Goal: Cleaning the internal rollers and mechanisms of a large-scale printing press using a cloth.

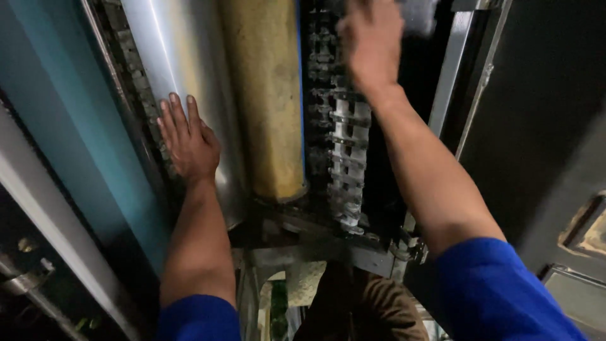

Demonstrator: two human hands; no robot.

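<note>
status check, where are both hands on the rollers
Left hand flat, open on shiny silver metal roller. Right hand up at metal chain links, blurred. Yellow roller untouched.

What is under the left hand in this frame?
The left hand lies flat on the shiny metal roller, beside the yellowish roller. The patch of roller beneath the palm is covered, so its surface there cannot be seen.

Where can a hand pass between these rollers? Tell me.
Bare stretch: the silver roller above the left hand, bordered by the yellow roller. Crowded: the metal chain beside the yellow roller, where the right hand reaches, blurred. Roller gaps look tight.
</note>
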